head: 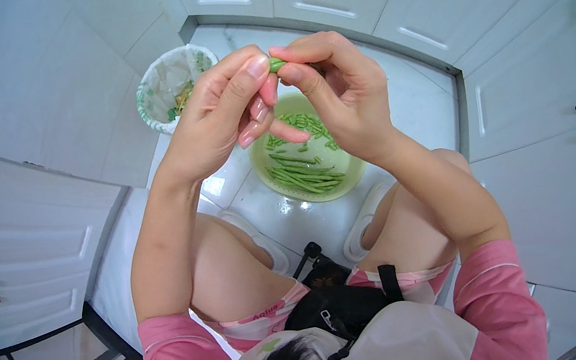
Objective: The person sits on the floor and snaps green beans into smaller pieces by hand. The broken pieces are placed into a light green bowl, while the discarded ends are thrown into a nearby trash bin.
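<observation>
My left hand [233, 100] and my right hand [344, 86] are raised close together, fingertips pinching the same short length of green bean [276, 64] from both sides. How far the bean runs behind my right fingers is hidden. Below on the floor sits a pale green plastic basin [263, 178]. Whole green beans [301, 174] lie together in its near part. Short cut pieces of bean [306, 121] are scattered over its far part, partly covered from view by my hands.
A bin [149, 97] with a white liner stands on the floor at the far left, holding plant scraps [181, 97]. White cabinets [525, 80] with black handles enclose the tiled floor [302, 229]. A black bag [328, 311] rests at my lap, above white shoes [359, 222].
</observation>
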The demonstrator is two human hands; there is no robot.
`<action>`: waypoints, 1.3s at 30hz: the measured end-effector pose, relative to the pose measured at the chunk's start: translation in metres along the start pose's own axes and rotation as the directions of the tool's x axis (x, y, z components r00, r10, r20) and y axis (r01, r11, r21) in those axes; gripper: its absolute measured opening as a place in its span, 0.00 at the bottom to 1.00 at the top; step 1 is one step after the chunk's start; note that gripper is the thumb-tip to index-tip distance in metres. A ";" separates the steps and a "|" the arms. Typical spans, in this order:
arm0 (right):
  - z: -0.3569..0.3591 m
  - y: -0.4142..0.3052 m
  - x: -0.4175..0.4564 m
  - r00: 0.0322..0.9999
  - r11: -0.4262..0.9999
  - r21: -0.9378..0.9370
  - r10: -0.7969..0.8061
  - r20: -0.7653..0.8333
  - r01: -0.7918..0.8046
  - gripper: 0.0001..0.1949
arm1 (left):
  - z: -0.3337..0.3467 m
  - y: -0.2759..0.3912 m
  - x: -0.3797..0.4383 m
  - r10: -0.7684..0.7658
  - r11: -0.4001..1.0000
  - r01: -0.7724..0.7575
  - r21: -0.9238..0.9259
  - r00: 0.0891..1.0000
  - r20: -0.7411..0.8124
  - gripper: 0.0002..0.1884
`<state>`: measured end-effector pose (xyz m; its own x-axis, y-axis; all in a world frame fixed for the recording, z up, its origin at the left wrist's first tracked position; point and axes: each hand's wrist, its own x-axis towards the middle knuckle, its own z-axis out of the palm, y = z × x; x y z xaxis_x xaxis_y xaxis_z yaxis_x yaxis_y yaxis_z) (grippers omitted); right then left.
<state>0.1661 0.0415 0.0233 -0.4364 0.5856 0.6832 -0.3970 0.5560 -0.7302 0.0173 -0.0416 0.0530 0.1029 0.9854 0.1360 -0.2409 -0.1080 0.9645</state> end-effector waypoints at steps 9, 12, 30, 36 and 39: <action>0.004 -0.021 0.003 0.972 0.909 0.344 0.218 0.087 -0.234 0.07 | 0.003 0.005 -0.001 0.145 0.984 -0.147 0.097 0.989 0.030 0.18; -0.003 -0.024 0.006 0.915 0.786 0.467 0.342 0.214 -0.404 0.08 | 0.004 0.010 -0.005 0.125 0.978 -0.126 0.164 0.992 0.016 0.17; -0.038 0.014 0.018 0.727 0.558 0.616 0.686 0.035 -0.556 0.14 | -0.107 -0.021 0.025 0.120 0.627 0.215 0.748 0.923 -0.366 0.16; -0.051 0.016 0.011 0.748 0.720 0.206 0.650 0.136 -0.663 0.16 | -0.203 -0.081 0.015 0.213 -0.059 0.423 0.904 0.890 -0.403 0.16; -0.051 0.024 0.011 0.809 0.832 -0.208 0.552 0.204 -0.515 0.17 | -0.168 -0.081 0.020 0.195 0.037 0.348 0.937 0.917 -0.349 0.20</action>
<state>0.1934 0.0913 0.0140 -0.7369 0.6597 0.1475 0.0626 0.2839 -0.9568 -0.1237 0.0089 -0.0603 -0.2891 0.9284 0.2334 0.9309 0.2158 0.2947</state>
